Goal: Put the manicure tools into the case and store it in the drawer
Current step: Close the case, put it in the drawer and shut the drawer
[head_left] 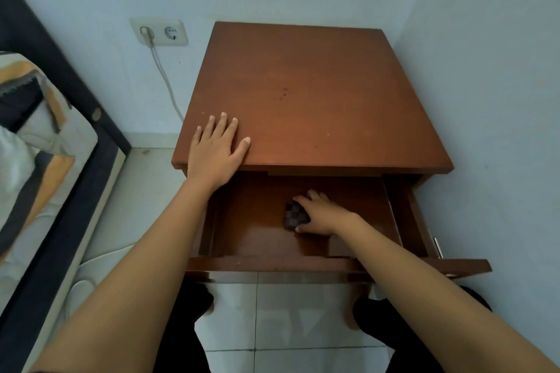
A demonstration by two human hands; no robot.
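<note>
A small dark checkered case lies on the floor of the open drawer of a brown wooden nightstand. My right hand reaches into the drawer, its fingers wrapped around the right side of the case and covering part of it. On the nightstand top, near the front left corner, my left hand rests flat with fingers spread. No loose manicure tools are in view.
A bed with a dark frame and patterned bedding stands at the left. A wall socket with a white cable is behind the nightstand. Walls close in at the back and right. White floor tiles lie below the drawer.
</note>
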